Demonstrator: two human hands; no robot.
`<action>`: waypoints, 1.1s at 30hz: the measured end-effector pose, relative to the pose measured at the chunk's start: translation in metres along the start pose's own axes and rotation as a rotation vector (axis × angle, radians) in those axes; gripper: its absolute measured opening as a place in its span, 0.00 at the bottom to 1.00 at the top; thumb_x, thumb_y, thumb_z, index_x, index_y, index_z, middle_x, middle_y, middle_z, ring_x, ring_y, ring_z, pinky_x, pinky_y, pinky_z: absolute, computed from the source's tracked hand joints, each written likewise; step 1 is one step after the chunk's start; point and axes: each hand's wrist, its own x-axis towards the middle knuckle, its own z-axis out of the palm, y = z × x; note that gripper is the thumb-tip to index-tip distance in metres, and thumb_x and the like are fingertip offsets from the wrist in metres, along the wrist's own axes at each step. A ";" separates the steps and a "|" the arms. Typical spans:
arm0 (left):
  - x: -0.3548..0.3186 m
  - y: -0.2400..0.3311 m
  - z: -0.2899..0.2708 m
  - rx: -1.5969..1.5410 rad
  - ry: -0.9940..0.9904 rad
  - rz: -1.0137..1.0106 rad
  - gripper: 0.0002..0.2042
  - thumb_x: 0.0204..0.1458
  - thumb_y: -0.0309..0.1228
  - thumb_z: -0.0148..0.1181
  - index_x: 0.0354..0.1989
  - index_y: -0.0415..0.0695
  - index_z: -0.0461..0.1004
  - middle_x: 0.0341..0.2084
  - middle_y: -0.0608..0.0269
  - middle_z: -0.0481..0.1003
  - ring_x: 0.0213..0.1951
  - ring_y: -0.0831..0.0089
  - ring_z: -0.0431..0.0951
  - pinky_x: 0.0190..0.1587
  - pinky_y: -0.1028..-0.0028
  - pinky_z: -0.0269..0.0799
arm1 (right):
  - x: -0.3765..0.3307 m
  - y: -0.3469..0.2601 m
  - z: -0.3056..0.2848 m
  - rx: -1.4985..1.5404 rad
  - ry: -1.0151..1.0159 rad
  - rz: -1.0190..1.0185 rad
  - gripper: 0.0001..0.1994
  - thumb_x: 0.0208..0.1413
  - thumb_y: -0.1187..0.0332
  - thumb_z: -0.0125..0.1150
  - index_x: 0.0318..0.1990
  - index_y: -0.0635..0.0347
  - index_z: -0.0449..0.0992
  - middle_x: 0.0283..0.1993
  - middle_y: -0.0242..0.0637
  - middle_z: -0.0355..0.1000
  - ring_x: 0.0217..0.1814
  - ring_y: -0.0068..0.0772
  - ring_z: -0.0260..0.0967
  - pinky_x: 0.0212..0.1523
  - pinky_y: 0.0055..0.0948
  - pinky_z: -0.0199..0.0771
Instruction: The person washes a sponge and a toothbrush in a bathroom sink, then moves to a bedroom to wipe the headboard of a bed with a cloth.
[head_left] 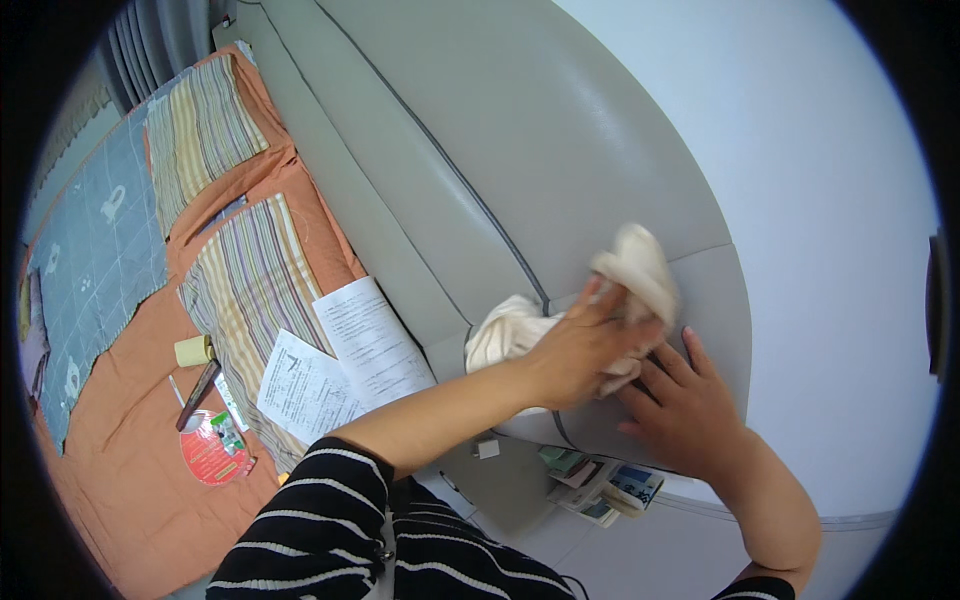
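A crumpled cream cloth [507,333] lies against the grey padded headboard [560,130], near its right end. My left hand [592,345] grips the cloth and presses it on the headboard; motion blurs its fingers. Loose folds stick out beyond the fingertips and on the left of the hand. Just to the right, my right hand [685,405] rests on the headboard with its fingers spread, the thumb side close to the cloth's edge. Whether it touches the cloth I cannot tell.
On the left is a bed with an orange sheet [120,480], striped pillows [250,265], printed papers [370,340], a red round fan [205,460] and a yellow roll [193,350]. Below the headboard's end lie several books [630,487]. A white wall [830,250] stands on the right.
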 end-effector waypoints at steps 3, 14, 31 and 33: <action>0.046 0.002 -0.003 0.022 0.007 0.056 0.30 0.50 0.36 0.57 0.62 0.48 0.57 0.56 0.45 0.62 0.63 0.43 0.52 0.61 0.38 0.40 | -0.014 -0.005 0.005 0.013 0.089 0.061 0.20 0.43 0.58 0.64 0.45 0.55 0.74 0.57 0.42 0.66 0.64 0.45 0.58 0.64 0.54 0.51; -0.051 0.009 0.008 -0.286 0.302 -0.252 0.20 0.45 0.22 0.56 0.50 0.39 0.70 0.43 0.45 0.73 0.50 0.48 0.72 0.56 0.64 0.64 | -0.030 0.003 0.007 0.099 0.307 0.004 0.18 0.43 0.61 0.65 0.43 0.56 0.74 0.52 0.41 0.67 0.59 0.43 0.61 0.59 0.50 0.58; 0.108 -0.047 -0.025 0.117 0.326 0.096 0.16 0.47 0.21 0.48 0.44 0.46 0.74 0.47 0.49 0.71 0.57 0.49 0.64 0.64 0.54 0.50 | -0.029 0.001 0.012 0.123 0.284 0.024 0.15 0.43 0.61 0.65 0.39 0.55 0.74 0.51 0.39 0.66 0.60 0.41 0.57 0.58 0.50 0.56; 0.069 -0.021 0.002 -0.009 0.237 0.152 0.19 0.46 0.19 0.47 0.46 0.46 0.74 0.48 0.47 0.70 0.56 0.49 0.65 0.63 0.55 0.53 | -0.027 0.001 0.014 0.125 0.298 0.006 0.15 0.43 0.61 0.65 0.39 0.55 0.74 0.50 0.39 0.66 0.59 0.41 0.59 0.59 0.51 0.55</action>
